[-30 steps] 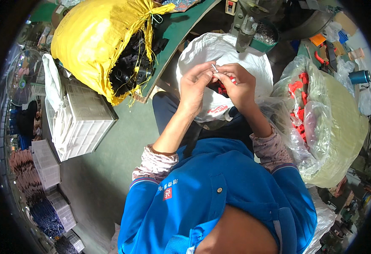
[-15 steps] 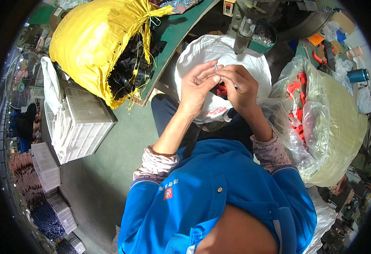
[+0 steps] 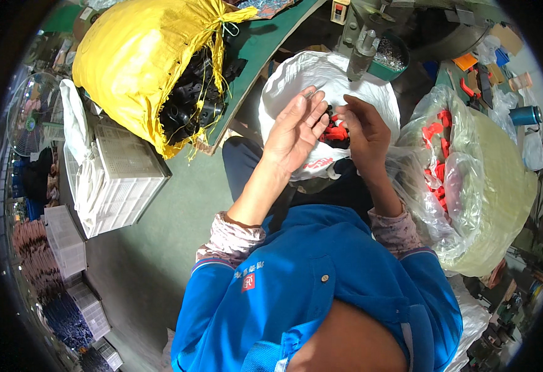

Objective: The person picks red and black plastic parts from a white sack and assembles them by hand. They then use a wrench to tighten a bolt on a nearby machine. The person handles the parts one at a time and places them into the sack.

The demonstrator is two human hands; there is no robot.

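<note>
My left hand (image 3: 290, 133) is raised over the mouth of a white woven sack (image 3: 367, 111), palm turned up and fingers loosely curled. At its thumb and index fingertips is what looks like a small, shiny metal pin (image 3: 311, 95), partly hidden. Across a gap, my right hand (image 3: 369, 132) hovers over the sack's right side with thumb and fingers apart, holding nothing that I can see. Red and black plastic parts (image 3: 335, 133) lie inside the sack, below and between both hands.
Beyond the sack stands a machine with a metal post (image 3: 362, 54) and a green tub of small metal pieces (image 3: 390, 57). A clear plastic bag of red parts (image 3: 434, 167) is at right. At left are a yellow sack (image 3: 138, 68) of black parts and a white crate (image 3: 129, 177).
My hands were together, fingertips meeting around a small metal pin. They have since parted: the right moved away to the right and opened, while the left turned its palm up.
</note>
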